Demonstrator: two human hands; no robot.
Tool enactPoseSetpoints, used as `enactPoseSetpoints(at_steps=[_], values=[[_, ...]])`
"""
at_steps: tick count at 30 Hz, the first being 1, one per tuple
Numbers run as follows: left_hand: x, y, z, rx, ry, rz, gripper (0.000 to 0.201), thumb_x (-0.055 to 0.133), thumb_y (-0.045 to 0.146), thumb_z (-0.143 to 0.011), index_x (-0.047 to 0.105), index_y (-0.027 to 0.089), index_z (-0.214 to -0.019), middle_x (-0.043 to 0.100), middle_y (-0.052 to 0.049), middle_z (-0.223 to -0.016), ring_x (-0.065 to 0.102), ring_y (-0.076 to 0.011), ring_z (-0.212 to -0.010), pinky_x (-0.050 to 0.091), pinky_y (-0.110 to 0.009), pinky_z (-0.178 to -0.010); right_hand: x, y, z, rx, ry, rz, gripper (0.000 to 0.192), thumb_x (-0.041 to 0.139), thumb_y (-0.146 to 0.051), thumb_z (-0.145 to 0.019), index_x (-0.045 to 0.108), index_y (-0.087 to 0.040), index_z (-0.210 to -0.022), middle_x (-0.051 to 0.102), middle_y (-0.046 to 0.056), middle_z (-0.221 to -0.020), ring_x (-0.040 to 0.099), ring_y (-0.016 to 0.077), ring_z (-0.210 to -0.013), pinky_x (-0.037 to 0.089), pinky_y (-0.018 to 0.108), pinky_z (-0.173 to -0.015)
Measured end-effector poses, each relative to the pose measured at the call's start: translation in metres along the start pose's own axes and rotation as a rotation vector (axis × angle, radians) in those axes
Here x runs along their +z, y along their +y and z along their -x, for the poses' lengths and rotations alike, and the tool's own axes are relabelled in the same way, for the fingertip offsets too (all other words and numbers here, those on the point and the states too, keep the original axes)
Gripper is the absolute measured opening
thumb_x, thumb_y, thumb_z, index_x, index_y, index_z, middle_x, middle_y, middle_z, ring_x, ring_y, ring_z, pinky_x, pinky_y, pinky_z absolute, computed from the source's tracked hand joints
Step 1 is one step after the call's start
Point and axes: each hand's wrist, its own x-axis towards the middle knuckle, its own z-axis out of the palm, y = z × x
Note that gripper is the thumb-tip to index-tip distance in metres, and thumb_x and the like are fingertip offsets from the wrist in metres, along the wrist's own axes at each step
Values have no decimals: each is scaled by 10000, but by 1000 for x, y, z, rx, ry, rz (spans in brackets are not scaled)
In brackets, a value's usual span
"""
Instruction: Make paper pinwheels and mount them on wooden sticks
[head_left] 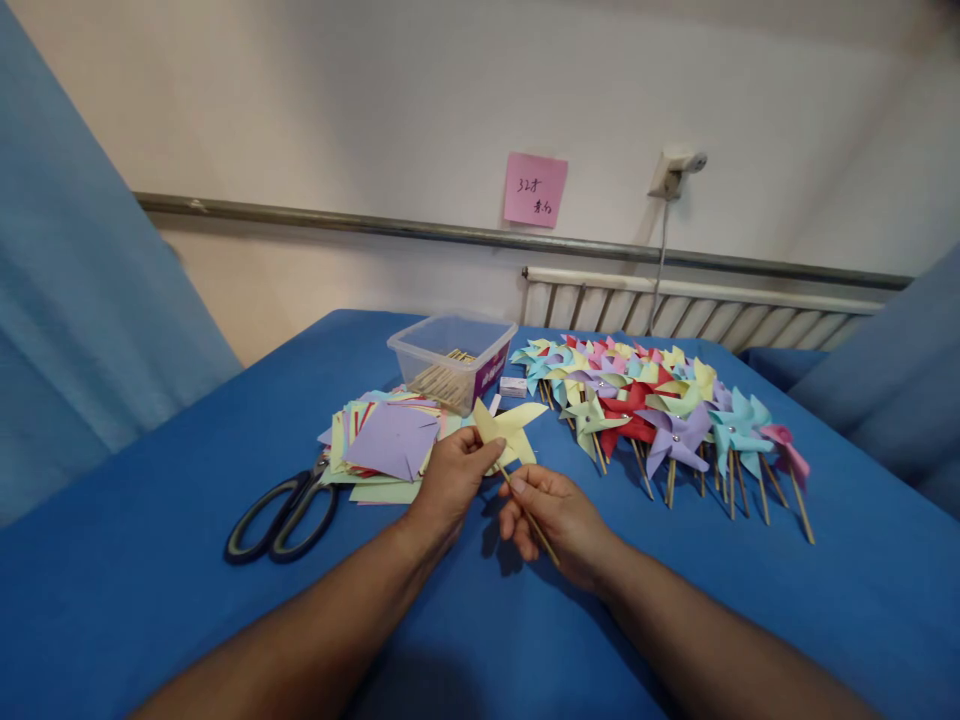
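Head view: the blue surface [150, 600] carries the whole job. Largest on it is the spread of finished pinwheels [652, 410] at far right, a good many in red, purple, cyan, yellow and pink, each already on its stick, so much of the making looks done. Left of centre lies a stack of coloured paper squares [382, 440] not yet folded, which suggests plenty is left. Beyond it stands a clear plastic tub [454, 355] holding a bundle of wooden sticks, with a small white box [513, 386] just beside it. Black-handled scissors [281, 515] lie near left, touching the paper's edge. In the middle, the left hand [450, 480] has its grip pinched on a yellow pinwheel [510, 430], held just above the surface, while the right hand [559, 515] grips a thin wooden stick [529, 515] that meets the wheel's back; this one looks unfinished
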Motion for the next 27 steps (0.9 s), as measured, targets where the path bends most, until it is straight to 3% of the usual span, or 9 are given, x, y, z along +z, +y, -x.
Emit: enactPoseSetpoints(at_steps=[8,12,17,21,27], values=[[2,-1,2,-35,-34,24,342,750,359,-620,674,105,-836,682,-62,-703,599,-161,-601,454,-272,-582,-3,-9,4,-12,23,-63,346,675,-499,-761,553,-178,-806,656,4,-679,549,87,-485,382,196,-460],[3,0,0,-36,-16,50,328,759,356,-614,671,108,-810,684,-61,-720,597,-155,-599,452,-265,-580,-5,-19,11,-210,113,58,272,698,-446,-763,623,-185,-748,562,-26,-661,488,91,-594,376,220,-573],[3,1,1,-61,-11,78,335,754,351,-632,674,111,-852,688,-60,-774,591,-142,-619,449,-261,-601,-10,-27,18,-404,295,156,301,606,-481,-836,562,-199,-738,471,-60,-560,357,72,-471,275,216,-467],[3,1,5,-81,-42,103,313,741,347,-651,664,112,-844,685,-66,-777,599,-156,-641,451,-281,-625,-9,-25,15,-485,382,117,274,638,-462,-814,524,-214,-800,597,-41,-614,493,86,-475,375,216,-477],[1,-2,6,-109,-61,151,258,705,327,-698,641,110,-821,648,-36,-689,539,-113,-550,373,-239,-533,0,-15,15,-455,322,138,177,687,-362,-798,605,-207,-822,688,-1,-696,588,104,-517,474,243,-534]])
